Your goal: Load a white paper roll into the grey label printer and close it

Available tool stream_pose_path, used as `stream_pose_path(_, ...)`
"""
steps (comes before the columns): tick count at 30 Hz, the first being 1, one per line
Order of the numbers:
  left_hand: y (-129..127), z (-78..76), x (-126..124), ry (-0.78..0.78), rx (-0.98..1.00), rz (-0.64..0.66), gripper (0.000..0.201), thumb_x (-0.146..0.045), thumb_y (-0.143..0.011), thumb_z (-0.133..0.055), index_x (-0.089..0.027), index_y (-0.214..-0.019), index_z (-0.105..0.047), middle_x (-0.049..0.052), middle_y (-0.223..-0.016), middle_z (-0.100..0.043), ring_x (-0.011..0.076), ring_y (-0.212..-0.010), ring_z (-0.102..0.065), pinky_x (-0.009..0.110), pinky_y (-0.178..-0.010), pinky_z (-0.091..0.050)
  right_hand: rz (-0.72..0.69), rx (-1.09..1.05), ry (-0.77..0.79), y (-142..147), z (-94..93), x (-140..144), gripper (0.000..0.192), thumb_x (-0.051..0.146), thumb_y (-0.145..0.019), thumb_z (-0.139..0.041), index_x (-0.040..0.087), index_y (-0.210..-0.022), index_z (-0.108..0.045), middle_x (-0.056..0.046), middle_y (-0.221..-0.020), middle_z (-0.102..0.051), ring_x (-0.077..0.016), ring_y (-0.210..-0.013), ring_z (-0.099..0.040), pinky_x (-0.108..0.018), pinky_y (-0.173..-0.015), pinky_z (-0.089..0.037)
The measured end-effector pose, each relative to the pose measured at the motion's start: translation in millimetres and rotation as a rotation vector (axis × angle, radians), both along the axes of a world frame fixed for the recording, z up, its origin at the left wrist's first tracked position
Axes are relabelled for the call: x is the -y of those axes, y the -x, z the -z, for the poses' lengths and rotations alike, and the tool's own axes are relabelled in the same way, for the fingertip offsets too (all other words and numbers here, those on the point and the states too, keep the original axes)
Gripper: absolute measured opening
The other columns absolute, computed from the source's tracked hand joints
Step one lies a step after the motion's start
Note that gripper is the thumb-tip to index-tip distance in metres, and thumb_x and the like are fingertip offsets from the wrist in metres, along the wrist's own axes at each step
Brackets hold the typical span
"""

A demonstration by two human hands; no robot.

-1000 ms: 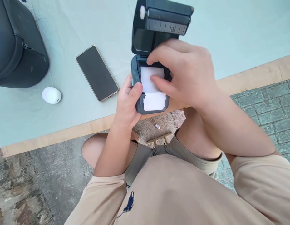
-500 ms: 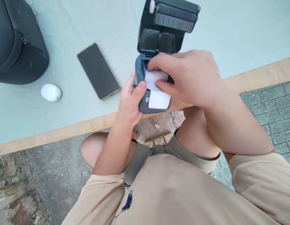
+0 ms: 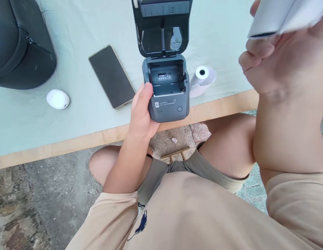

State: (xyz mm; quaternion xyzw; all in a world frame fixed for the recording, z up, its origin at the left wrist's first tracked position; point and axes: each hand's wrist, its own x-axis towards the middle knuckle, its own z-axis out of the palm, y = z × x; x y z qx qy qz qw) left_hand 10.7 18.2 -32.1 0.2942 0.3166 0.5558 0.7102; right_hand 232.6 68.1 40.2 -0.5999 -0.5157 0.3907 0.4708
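Printer [image 3: 166, 88] in left hand [image 3: 142, 116]

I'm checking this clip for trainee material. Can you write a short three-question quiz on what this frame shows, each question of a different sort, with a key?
1. True or false: the paper bay of the printer has a roll sitting in it.
2. Which hand steadies the printer? A) left hand B) right hand C) neither
3. Fill in: the paper roll lies on the table, to the ____ of the printer in the picture.

Key
1. False: the lid is up and the bay is empty.
2. A: the left hand grips the printer's side; the right hand is raised, closed on a white paper roll at the frame's top edge.
3. Right; the phone lies on the other side.
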Motion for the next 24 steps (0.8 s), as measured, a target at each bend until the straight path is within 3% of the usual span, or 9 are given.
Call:
stream_pose_path(2,-0.2,-1.0,-1.2,0.001,0.015,-0.008,0.034,-0.050,-0.095,-0.047,-0.025,-0.099,-0.069,0.003,-0.117,-0.072,0.0253,-0.122,-0.064,0.040,-0.109,-0.052,0.166,-0.240,0.105,-10.4,8.8,-14.1,0.054,0.030,-0.098,-0.004,0.019,-0.097,-0.057,-0.002,-0.092,-0.059,-0.0032,-0.047,-0.035,-0.027,-0.044,-0.021)
stream_pose_path(3,-0.7,-1.5,-1.7,0.000,0.004,-0.013,0.034,-0.051,-0.094,-0.048,-0.025,-0.100,-0.070,0.003,-0.118,-0.072,0.0256,-0.124,-0.063,0.039,-0.109,-0.052,0.231,-0.313,0.137,-13.9,13.5,-19.5,0.049,0.030,-0.098,-0.008,0.019,-0.091,-0.055,-0.001,-0.084,-0.056,-0.0035,-0.045,-0.034,-0.027,-0.044,-0.023)
stream_pose_path(6,-3.0,-2.3,-2.6,-0.002,-0.064,-0.034,0.039,-0.057,-0.091,-0.051,-0.025,-0.102,-0.070,0.005,-0.119,-0.072,0.0267,-0.131,-0.058,0.038,-0.108,-0.052,0.276,-0.228,0.113,-17.0,25.8,-26.6,0.013,0.021,-0.087,-0.036,0.021,-0.082,-0.047,0.002,-0.072,-0.048,-0.0043,-0.046,-0.036,-0.024,-0.042,-0.027)
stream_pose_path(7,-3.7,-2.4,-2.8,-0.002,-0.086,-0.041,0.041,-0.060,-0.090,-0.051,-0.025,-0.102,-0.070,0.006,-0.119,-0.072,0.0269,-0.133,-0.057,0.038,-0.108,-0.053,0.264,-0.196,0.100,-16.6,28.8,-26.5,0.007,0.018,-0.078,-0.044,0.021,-0.082,-0.048,0.002,-0.070,-0.047,-0.0047,-0.047,-0.038,-0.023,-0.042,-0.028)
stream_pose_path(8,-4.3,-2.4,-2.8,-0.002,-0.100,-0.047,0.043,-0.062,-0.090,-0.051,-0.025,-0.102,-0.070,0.006,-0.118,-0.072,0.0270,-0.134,-0.056,0.038,-0.108,-0.053,0.243,-0.167,0.091,-16.0,31.2,-25.8,0.017,0.016,-0.068,-0.048,0.022,-0.084,-0.049,0.002,-0.070,-0.047,-0.0055,-0.049,-0.041,-0.022,-0.042,-0.030)
stream_pose_path(12,-4.4,-2.1,-3.0,-0.009,-0.100,-0.038,0.045,-0.062,-0.090,-0.050,-0.024,-0.102,-0.070,0.006,-0.118,-0.072,0.0268,-0.132,-0.058,0.037,-0.108,-0.052,0.119,-0.130,0.140,-17.1,37.4,-24.9,0.035,0.024,-0.049,-0.043,0.024,-0.083,-0.045,0.000,-0.073,-0.045,-0.0108,-0.057,-0.047,-0.026,-0.043,-0.036)
stream_pose_path(17,-3.4,-1.8,-3.3,-0.027,-0.064,-0.023,0.040,-0.057,-0.093,-0.049,-0.023,-0.101,-0.069,0.006,-0.105,-0.074,0.0268,-0.121,-0.065,0.039,-0.110,-0.051,0.035,-0.069,0.100,-21.7,44.2,-24.7,0.029,0.038,-0.059,-0.045,0.025,-0.084,-0.041,-0.002,-0.081,-0.043,-0.0095,-0.062,-0.045,-0.026,-0.046,-0.038)
stream_pose_path(21,-4.2,-2.4,-3.5,-0.022,-0.046,-0.021,0.037,-0.055,-0.093,-0.050,-0.024,-0.100,-0.069,0.006,-0.106,-0.074,0.0266,-0.121,-0.065,0.039,-0.110,-0.051,-0.040,0.129,-0.129,-20.3,40.1,-11.5,0.029,0.033,-0.065,-0.061,0.026,-0.088,-0.044,-0.003,-0.094,-0.050,-0.0121,-0.077,-0.050,-0.027,-0.057,-0.047)
stream_pose_path(24,-4.4,-3.2,-3.9,-0.020,-0.084,-0.013,0.038,-0.058,-0.091,-0.052,-0.026,-0.099,-0.069,0.006,-0.110,-0.073,0.0271,-0.125,-0.062,0.038,-0.109,-0.051,-0.100,0.300,-0.270,-19.3,35.6,-3.2,0.024,0.024,-0.069,-0.063,0.026,-0.089,-0.050,-0.004,-0.096,-0.055,-0.0128,-0.082,-0.047,-0.028,-0.067,-0.043)
